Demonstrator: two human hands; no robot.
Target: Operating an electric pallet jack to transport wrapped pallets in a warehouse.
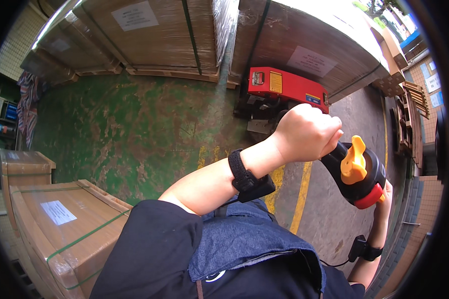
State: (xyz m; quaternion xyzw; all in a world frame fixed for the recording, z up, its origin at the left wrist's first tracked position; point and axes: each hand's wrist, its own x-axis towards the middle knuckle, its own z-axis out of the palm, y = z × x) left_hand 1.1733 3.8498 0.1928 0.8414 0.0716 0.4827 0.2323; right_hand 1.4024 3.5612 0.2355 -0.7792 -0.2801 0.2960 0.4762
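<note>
Head-worn fisheye view, looking steeply down and forward

It looks from the person's head over their own chest, close to the raised left hand and right hand on the pallet truck handle; the green floor lies farther below, edges bending toward the rim.

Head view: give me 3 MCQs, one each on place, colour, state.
1. Where is the red machine?
A. at the wrapped pallet's base
B. on the strapped carton
C. on the yellow line

2. What colour is the paddle on the handle?
A. green
B. yellow-orange
C. white

3. How is the left hand?
A. flat and open
B. closed around the handle
C. hanging free

Key: 1 A, it sits against the wrapped pallet; 2 B, the paddle is yellow-orange above a red button; 3 B, the fingers curl over the black grip, while the right hand touches the handle's far side.
</note>
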